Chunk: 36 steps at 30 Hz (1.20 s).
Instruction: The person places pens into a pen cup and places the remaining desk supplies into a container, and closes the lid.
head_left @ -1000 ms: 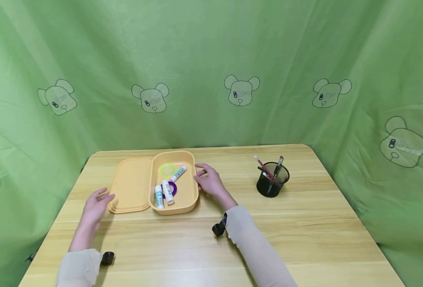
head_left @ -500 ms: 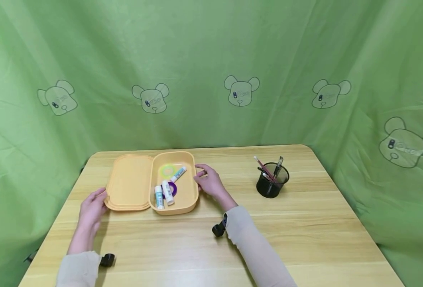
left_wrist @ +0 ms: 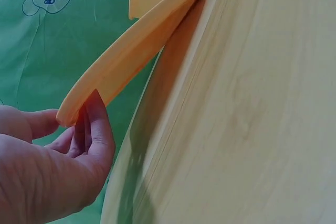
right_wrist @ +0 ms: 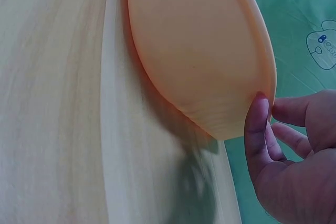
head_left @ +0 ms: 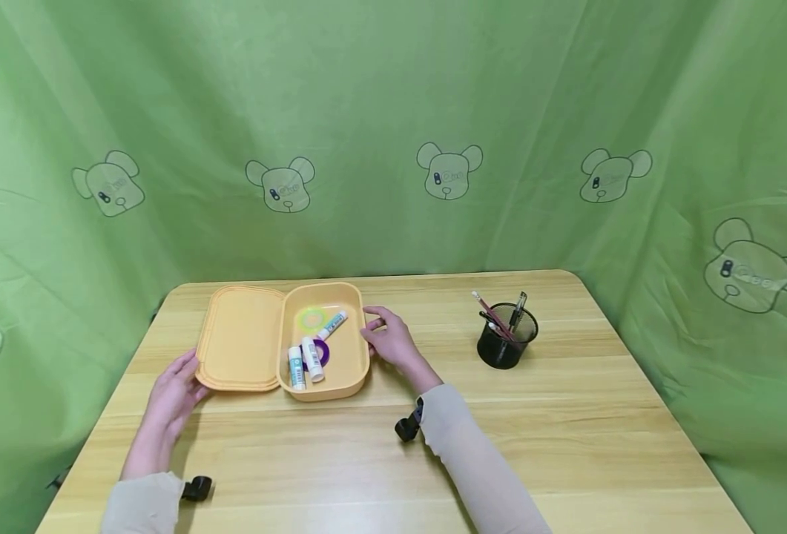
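Note:
An orange-yellow plastic box lies on the table, its hinged lid folded out to the left. My left hand holds the lid's outer edge; in the left wrist view the lid slants up off the table between thumb and fingers. At the box's right wall, my right hand grips the rim, thumb on the near side. Inside the box are a white glue stick, two glue sticks with blue labels, a purple tape ring and a yellow-green ring.
A black mesh pen cup with pencils and pens stands on the wooden table, right of the box. Green curtain with bear-head prints hangs behind and along both sides of the table.
My left hand has gone from beside the lid to holding its outer edge. The lid's outer side has risen off the table. My right hand stays at the box.

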### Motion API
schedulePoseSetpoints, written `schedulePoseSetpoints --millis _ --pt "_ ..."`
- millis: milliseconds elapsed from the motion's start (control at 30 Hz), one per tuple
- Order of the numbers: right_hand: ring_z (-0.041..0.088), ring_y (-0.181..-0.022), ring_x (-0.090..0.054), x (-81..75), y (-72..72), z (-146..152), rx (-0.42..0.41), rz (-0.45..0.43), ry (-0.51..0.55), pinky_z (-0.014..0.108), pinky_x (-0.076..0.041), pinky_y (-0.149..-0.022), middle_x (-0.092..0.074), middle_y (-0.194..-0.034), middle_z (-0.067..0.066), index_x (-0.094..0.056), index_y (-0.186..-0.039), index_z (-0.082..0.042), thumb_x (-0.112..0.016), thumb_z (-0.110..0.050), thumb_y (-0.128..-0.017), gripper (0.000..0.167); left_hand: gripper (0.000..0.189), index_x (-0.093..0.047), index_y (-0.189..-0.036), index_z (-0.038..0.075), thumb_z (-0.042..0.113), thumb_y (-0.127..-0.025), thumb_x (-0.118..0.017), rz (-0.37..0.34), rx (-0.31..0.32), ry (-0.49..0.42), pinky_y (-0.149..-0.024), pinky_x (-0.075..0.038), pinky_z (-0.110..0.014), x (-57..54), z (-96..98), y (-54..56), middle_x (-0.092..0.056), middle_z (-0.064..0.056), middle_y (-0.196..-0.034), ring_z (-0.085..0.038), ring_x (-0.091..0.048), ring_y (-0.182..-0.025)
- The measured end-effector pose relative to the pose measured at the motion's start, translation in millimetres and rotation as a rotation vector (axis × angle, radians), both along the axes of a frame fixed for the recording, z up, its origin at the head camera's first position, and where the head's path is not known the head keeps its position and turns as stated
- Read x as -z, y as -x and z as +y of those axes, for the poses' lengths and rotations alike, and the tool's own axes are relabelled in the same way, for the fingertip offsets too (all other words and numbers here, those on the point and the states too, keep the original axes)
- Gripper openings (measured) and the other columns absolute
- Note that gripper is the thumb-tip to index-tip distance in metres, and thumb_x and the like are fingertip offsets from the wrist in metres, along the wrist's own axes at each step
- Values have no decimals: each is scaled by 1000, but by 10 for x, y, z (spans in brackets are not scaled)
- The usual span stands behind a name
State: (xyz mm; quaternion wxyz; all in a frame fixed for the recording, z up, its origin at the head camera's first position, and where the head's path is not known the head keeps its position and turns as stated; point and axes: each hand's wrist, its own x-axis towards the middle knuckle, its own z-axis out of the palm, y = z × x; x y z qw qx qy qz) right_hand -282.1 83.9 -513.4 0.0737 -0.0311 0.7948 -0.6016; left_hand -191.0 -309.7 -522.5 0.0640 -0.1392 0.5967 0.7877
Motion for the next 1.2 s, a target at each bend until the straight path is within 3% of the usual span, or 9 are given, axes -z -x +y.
schedulePoseSetpoints --millis 133,267,367,533,733,933,1200 --pt "15 -60 -61 13 4 -2 0 -8 30 38 -62 -61 -63 -106 12 -55 -147 -9 -66 -1 -98 50 66 -16 -163 9 26 -110 -50 46 -24 -59 -90 -54 -18 -8 22 -18 -68 20 -111 1 -61 -103" --pt "14 -60 -61 17 6 -5 3 -4 35 37 -62 -61 -62 -104 12 -55 -147 -9 -66 -1 -98 51 55 -34 -158 16 23 -108 -55 87 -60 -111 -87 -53 -19 -5 45 -19 -70 16 -111 -2 -62 -99" --pt "14 -60 -61 13 4 -7 1 -4 41 35 -61 -59 -62 -104 12 -55 -147 -7 -66 0 -98 51 38 -52 -144 22 21 -107 -56 116 -87 -142 -84 -52 -19 -3 55 -18 -71 13 -110 -4 -63 -96" --pt "15 -61 -61 14 4 -5 4 -11 48 31 -59 -57 -63 -104 12 -55 -147 -7 -66 0 -97 52 22 -67 -124 25 16 -107 -55 163 -123 -197 -77 -51 -18 -13 65 -32 -73 10 -105 -5 -63 -90" --pt "15 -60 -61 12 7 -4 7 -17 34 34 -61 -59 -65 -104 12 -55 -147 -8 -67 -1 -97 52 23 -69 -123 20 13 -107 -54 229 -151 -260 -76 -53 -18 -71 63 -61 -74 5 -102 -7 -65 -87" --pt "15 -62 -62 3 2 3 13 -22 42 40 -63 -64 -64 -105 12 -56 -147 -11 -67 -1 -97 52 26 -68 -128 19 13 -106 -56 245 -158 -275 -77 -55 -19 -138 50 -84 -75 4 -107 -8 -68 -91" --pt "16 -63 -62 22 5 1 13 -29 48 32 -61 -60 -64 -106 12 -56 -147 -11 -67 -2 -98 51 30 -64 -134 19 12 -106 -56 284 -151 -271 -80 -55 -18 -188 38 -133 -74 4 -113 -8 -68 -95"
